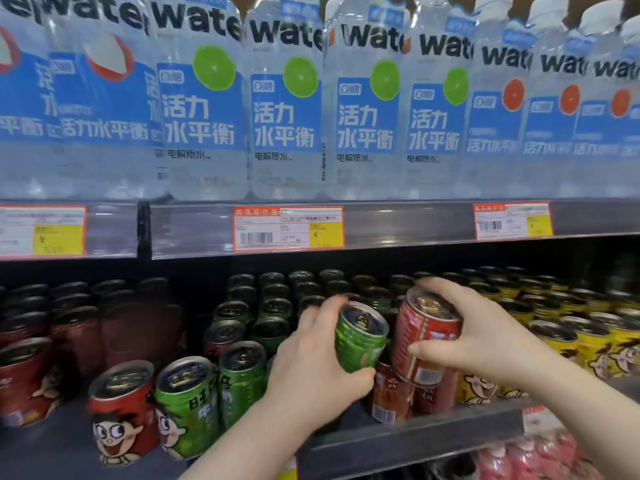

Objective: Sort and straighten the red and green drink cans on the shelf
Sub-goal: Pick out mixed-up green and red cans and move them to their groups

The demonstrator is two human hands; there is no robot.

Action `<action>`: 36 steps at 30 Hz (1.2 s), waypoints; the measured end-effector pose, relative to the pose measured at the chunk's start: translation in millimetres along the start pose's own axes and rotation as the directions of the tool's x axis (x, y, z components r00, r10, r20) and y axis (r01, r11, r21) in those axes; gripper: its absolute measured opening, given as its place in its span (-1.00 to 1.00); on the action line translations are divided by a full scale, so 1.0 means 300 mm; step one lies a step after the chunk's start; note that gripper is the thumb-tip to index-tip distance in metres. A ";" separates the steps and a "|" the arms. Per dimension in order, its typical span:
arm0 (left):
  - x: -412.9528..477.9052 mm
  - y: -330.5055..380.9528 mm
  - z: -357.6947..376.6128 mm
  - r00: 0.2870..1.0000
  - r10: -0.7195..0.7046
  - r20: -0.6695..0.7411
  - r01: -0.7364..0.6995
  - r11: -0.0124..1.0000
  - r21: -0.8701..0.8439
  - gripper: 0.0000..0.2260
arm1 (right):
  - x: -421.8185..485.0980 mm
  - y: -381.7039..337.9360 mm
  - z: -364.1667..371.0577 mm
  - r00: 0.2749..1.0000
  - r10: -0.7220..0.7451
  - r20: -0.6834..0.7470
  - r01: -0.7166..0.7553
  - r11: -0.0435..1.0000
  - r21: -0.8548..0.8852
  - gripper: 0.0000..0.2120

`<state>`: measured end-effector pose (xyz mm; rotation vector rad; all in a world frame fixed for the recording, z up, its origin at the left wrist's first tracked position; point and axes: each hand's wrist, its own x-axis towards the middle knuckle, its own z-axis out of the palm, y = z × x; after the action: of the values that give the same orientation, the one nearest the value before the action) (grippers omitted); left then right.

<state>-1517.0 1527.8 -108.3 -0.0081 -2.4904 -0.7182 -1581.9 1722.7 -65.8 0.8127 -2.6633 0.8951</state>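
Observation:
My left hand [311, 368] grips a green can [360, 337], lifted and tilted above the shelf [398, 441]. Right beside it, my right hand [485, 337] holds a red can [426, 337], also tilted, over other red cans [391, 396] standing at the shelf front. Further left at the front stand a red cartoon can [121, 410] and two green cans [187, 403]. Rows of green cans [273, 306] run back behind my hands.
Dark red cans [27, 372] fill the left of the shelf and yellow cans [581, 334] the right. Large water bottles [287, 109] line the upper shelf, whose edge with price tags [287, 228] hangs low over the cans. Pink packs [526, 459] lie below.

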 end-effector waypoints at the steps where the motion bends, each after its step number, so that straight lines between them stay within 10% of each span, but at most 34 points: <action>1: 0.007 0.012 0.012 1.000 0.002 0.009 -0.002 1.000 0.022 -0.26 | -0.006 0.018 -0.003 1.000 0.007 0.001 -0.007 1.000 -0.023 -0.17; 6: 0.027 0.010 0.071 0.987 -0.156 0.034 0.155 0.987 0.035 -0.28 | -0.020 0.098 -0.040 0.998 0.057 0.024 -0.056 0.998 -0.015 -0.15; 13: 0.045 -0.026 0.128 0.963 -0.238 0.126 0.116 0.787 0.606 -0.19 | 0.003 0.146 -0.057 0.998 0.017 0.053 -0.017 1.000 -0.004 -0.16; 25: 0.109 0.098 0.265 0.972 -0.165 0.165 0.029 0.787 0.616 -0.21 | 0.040 0.186 -0.058 0.995 -0.094 0.037 0.095 0.995 -0.033 -0.16; 31: 0.109 0.099 0.213 0.980 -0.154 -0.125 0.167 0.981 0.099 -0.34 | 0.034 0.191 -0.067 0.991 -0.103 -0.085 0.110 0.989 0.094 -0.17; 36: 0.098 0.054 0.035 0.864 -0.237 -0.444 0.086 0.939 -0.333 -0.43 | 0.063 0.121 -0.020 0.983 -0.135 -0.124 0.157 0.970 0.184 -0.20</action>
<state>-1544.8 1542.8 -92.9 0.2455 -1.9022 -1.0307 -1617.8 1742.2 -72.0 0.9586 -2.4128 1.1381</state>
